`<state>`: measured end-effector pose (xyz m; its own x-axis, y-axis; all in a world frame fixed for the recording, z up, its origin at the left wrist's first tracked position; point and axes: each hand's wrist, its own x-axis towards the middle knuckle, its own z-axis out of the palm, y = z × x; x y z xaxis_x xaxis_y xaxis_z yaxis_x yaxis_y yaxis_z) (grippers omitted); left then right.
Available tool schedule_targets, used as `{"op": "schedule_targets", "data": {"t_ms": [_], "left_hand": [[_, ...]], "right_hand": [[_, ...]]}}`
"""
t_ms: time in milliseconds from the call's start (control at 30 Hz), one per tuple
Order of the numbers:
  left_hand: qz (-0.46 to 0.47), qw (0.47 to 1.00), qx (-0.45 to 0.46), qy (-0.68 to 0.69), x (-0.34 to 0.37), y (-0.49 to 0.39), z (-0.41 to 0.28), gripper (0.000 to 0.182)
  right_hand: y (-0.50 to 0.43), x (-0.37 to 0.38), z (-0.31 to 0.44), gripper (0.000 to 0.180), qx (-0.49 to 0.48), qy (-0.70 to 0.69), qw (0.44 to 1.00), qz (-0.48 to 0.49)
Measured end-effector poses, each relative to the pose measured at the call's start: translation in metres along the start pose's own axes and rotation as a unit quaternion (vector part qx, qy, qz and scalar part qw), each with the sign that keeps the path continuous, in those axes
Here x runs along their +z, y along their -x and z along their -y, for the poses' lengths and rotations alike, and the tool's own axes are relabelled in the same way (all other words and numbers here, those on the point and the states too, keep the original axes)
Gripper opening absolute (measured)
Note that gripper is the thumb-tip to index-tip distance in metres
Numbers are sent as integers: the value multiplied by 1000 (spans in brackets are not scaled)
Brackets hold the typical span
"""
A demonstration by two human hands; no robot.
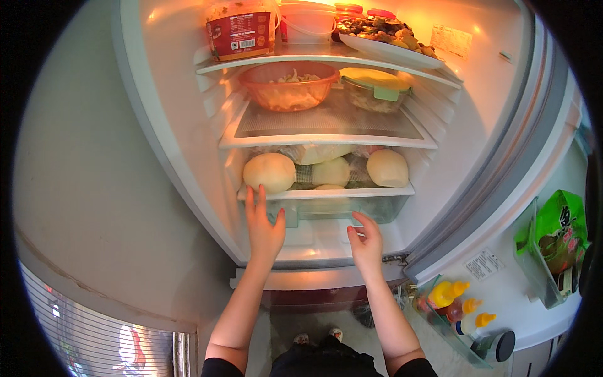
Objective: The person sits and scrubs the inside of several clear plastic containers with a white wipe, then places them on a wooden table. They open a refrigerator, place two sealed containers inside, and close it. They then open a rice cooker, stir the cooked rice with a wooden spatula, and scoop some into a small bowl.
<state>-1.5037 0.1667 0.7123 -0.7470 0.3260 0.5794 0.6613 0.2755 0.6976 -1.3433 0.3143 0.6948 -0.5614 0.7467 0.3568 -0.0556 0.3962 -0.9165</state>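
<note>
My left hand [265,233] reaches into the open refrigerator with its fingers apart and nothing in them. Its fingertips are at the lower edge of a large pale round melon-like item [268,172] on the lowest shelf [367,192]; whether they touch it I cannot tell. My right hand [366,242] hovers before the clear drawer [325,214], thumb and loosely bent fingers apart, holding nothing. On the same shelf sit another pale round item [330,171] in the middle and a similar one [387,168] at the right. A plastic-wrapped pale item [325,153] lies behind them.
Above are an orange colander-like bowl [292,89], a yellow-lidded container [375,89], a labelled tub [240,35] and a heaped white plate [391,51]. The open door at right holds squeeze bottles [445,294], a dark-lidded jar [494,346] and a green bag [560,231]. A wall [94,165] stands left.
</note>
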Motion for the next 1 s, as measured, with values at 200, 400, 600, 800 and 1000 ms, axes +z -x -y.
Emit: {"op": "schedule_targets", "data": {"t_ms": [200, 400, 600, 800, 1000], "left_hand": [[11, 1000, -2, -26, 4, -4, 3, 64], [5, 1000, 16, -15, 6, 1, 3, 67], [23, 999, 39, -20, 28, 51, 9, 66], [108, 926, -240, 271, 67, 73, 43, 60], [121, 917, -258, 280, 72, 59, 56, 57]], "right_hand": [[-1, 5, 6, 41, -19, 24, 999, 38], [4, 9, -4, 48, 16, 26, 997, 64], [9, 10, -40, 51, -6, 194, 976, 103], [-2, 10, -60, 55, 231, -168, 954, 85], [-15, 5, -54, 54, 287, -274, 915, 65]]}}
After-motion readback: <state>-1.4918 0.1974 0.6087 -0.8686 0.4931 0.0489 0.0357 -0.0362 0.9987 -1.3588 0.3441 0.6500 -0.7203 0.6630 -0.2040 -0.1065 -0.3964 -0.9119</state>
